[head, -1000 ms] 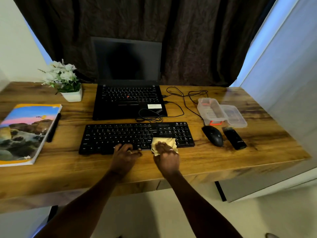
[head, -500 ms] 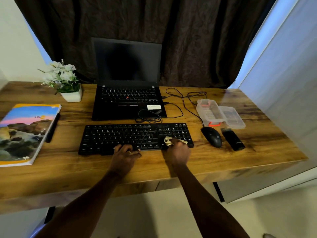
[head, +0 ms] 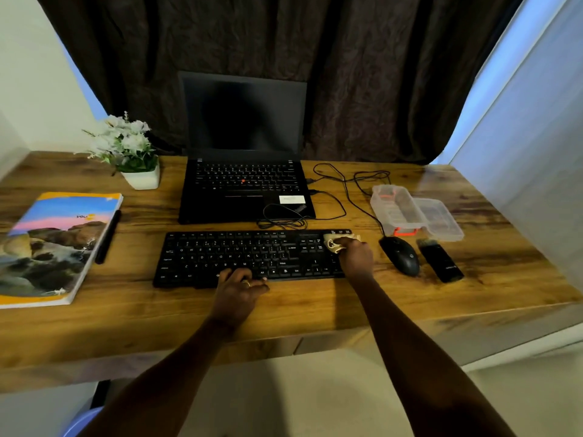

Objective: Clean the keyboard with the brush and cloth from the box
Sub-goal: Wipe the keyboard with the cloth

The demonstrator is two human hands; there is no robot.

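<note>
A black keyboard [head: 239, 257] lies across the middle of the wooden desk. My right hand [head: 355, 258] grips a bunched yellow cloth [head: 333, 242] and presses it on the number pad at the keyboard's far right corner. Fingers of my left hand [head: 238, 288] rest on the keyboard's front edge near the space bar, holding it steady. The clear plastic box [head: 407, 209] with an orange latch stands open at the right, its lid folded out. A black brush [head: 440, 261] lies on the desk in front of the box.
A black mouse [head: 400, 255] sits between the keyboard and the brush, its cable looping back. An open laptop [head: 244, 171] stands behind the keyboard. A potted flower [head: 132, 152], a book [head: 50, 244] and a pen [head: 107, 236] occupy the left side.
My right hand has slid the cloth from the keyboard's front middle rightward and back to the number pad's far corner. My left hand has stayed in place.
</note>
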